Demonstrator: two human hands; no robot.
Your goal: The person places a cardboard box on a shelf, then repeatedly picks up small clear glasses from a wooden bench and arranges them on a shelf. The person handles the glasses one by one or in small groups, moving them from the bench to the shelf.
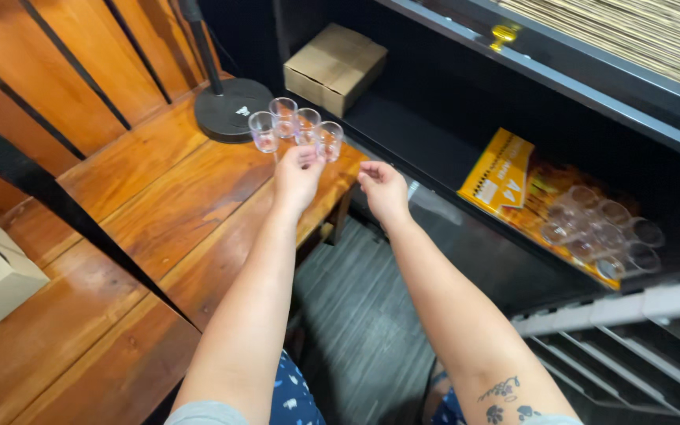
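Clear shot glasses [297, 126] — glossy glass — on a varnished wooden table [159, 205]; matt cardboard box [334, 67].

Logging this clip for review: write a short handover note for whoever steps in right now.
Left hand: open, fingertips at the four small clear glasses grouped on the wooden bench beside a black round stand base.
Right hand: empty, loosely curled, just off the bench's edge.
Done: four glasses are on the bench.
Left: more clear glasses lie on the yellow packet on the black shelf.
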